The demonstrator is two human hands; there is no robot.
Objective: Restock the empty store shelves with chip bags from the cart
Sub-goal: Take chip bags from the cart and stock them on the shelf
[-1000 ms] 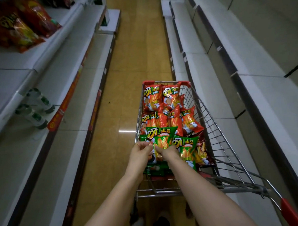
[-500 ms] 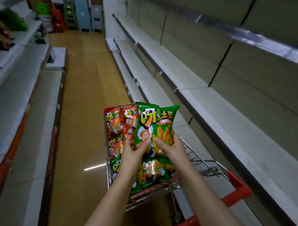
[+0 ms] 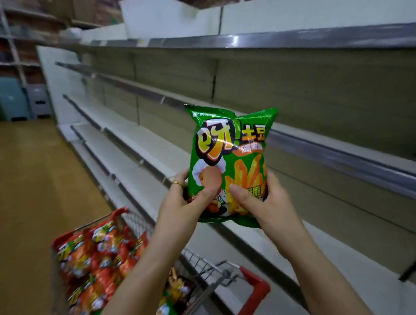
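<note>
Hands held the glossy green foil chip bag (image 3: 228,161) upright before the bare grey metal shelves (image 3: 332,153): left hand (image 3: 180,205) and right hand (image 3: 262,200) pinched its lower corners, thumbs in front. Placement seemed underway; next, setting it on a shelf, away from the red-trimmed wire cart (image 3: 206,270).

Below our left hand (image 3: 180,205) the wire cart (image 3: 257,290) stands on the tan floor (image 3: 26,187), heaped with red chip bags (image 3: 95,255), while tiers of pale shelves (image 3: 155,159) run beyond our right hand (image 3: 267,202).

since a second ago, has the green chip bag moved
Yes: the green chip bag has risen out of the cart, now up and right of it.
</note>
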